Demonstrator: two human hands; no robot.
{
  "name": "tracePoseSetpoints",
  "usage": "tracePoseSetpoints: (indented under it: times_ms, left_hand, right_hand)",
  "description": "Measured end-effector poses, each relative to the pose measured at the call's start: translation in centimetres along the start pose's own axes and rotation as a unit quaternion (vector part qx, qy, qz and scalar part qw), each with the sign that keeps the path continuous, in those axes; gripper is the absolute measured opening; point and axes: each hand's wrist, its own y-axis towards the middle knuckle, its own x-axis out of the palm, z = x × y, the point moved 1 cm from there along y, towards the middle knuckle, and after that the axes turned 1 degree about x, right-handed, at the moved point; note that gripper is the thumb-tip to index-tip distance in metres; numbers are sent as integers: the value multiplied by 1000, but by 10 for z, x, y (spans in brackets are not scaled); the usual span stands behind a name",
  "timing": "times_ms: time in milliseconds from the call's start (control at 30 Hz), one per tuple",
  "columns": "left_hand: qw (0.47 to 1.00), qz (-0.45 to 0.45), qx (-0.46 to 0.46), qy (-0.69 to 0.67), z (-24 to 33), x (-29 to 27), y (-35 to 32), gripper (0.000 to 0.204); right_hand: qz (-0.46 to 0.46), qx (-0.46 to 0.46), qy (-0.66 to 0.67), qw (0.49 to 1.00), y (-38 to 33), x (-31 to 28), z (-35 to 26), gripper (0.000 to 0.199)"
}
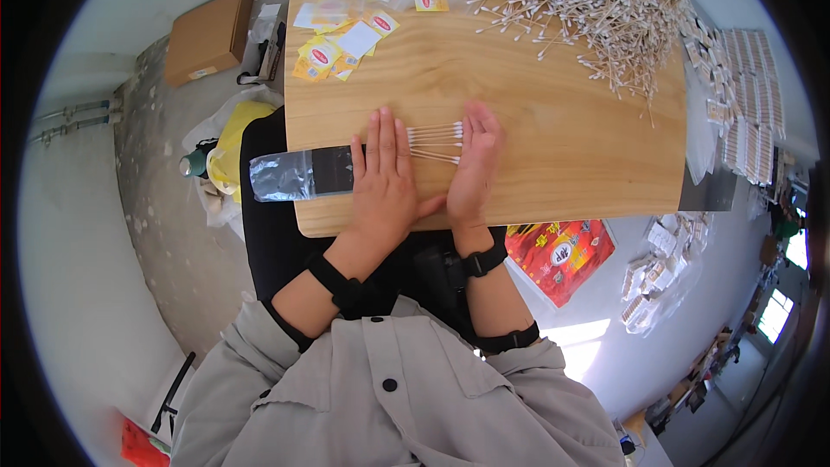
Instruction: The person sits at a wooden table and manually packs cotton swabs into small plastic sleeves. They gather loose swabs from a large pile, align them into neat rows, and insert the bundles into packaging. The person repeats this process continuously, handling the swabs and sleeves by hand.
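My left hand (383,182) lies flat with its fingers stretched out over one end of a small row of cotton swabs (435,133). Its other side rests on a black strip (334,171), which is joined to or inside a clear plastic bag (281,177) reaching past the table's left edge. At the opposite end of the row, my right hand (475,160) stands on its edge, palm toward the swab tips, fingers extended and slightly bent. The swabs lie side by side between both hands; their left ends are hidden under my left hand.
A large heap of loose cotton swabs (596,4) covers the far right of the wooden table (553,147). Yellow-and-white cards (346,47) and clear bags are scattered at the far left. Packed swab bundles (748,104) stand beyond the right edge. A cardboard box (207,37) sits on the floor.
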Motion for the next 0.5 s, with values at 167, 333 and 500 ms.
tracePoseSetpoints:
  times_ms: [167,333,500]
  left_hand:
    - [998,32,32,-45,-4,-10,12,95]
    - [996,18,88,18,-8,6,20,79]
    - [997,-11,65,-29,-1,-12,9,81]
  right_hand:
    - [5,-1,50,999,2,-5,-4,53]
    - [-4,40,82,996,2,-8,13,54]
    - [9,31,56,998,-4,-5,-3,48]
